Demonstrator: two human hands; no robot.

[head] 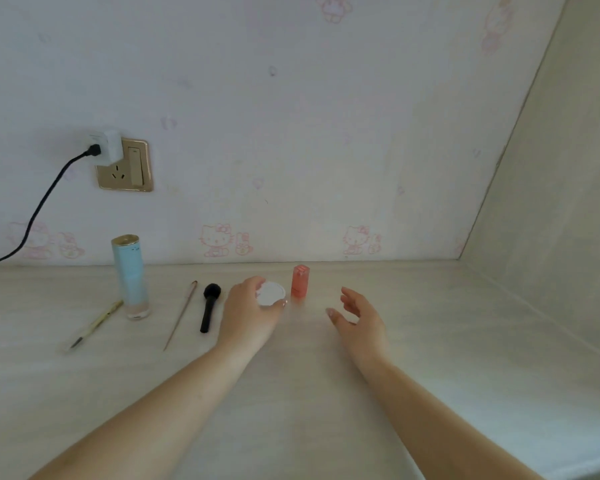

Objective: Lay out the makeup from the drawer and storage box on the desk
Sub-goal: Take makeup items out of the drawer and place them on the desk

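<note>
The left hand [250, 311] curls its fingers [280, 304] round a small round white jar [271, 293], holding it low over the pale worktop [309, 375], just left of an upright coral-red bottle [300, 280]. The right hand [359, 318] hovers nearby, fingers spread wide and holding nothing. Leftward lie a black brush [209, 306], a thin stick [181, 315], a tall blue bottle [130, 277] standing, and a pencil [96, 323].

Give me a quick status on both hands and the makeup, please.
Left hand grips round white compact. Right hand open, empty. Small coral-red bottle stands just beyond; nothing blocking.
</note>
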